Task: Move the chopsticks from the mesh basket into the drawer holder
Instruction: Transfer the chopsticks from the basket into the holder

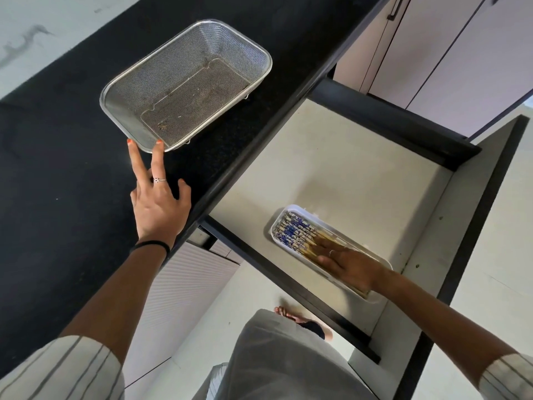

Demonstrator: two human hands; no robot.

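Chopsticks (297, 230): in white drawer holder (291, 209), long axis along it, under right hand (346, 264), fingers flat, together. Mesh basket (184, 85): empty; left hand (157, 203) fingers spread, touching rim.

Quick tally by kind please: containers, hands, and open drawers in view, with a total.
Containers: 2, the mesh basket on the counter and the white holder with chopsticks
Hands: 2, left hand, right hand
Open drawers: 1, drawer
Total: 5
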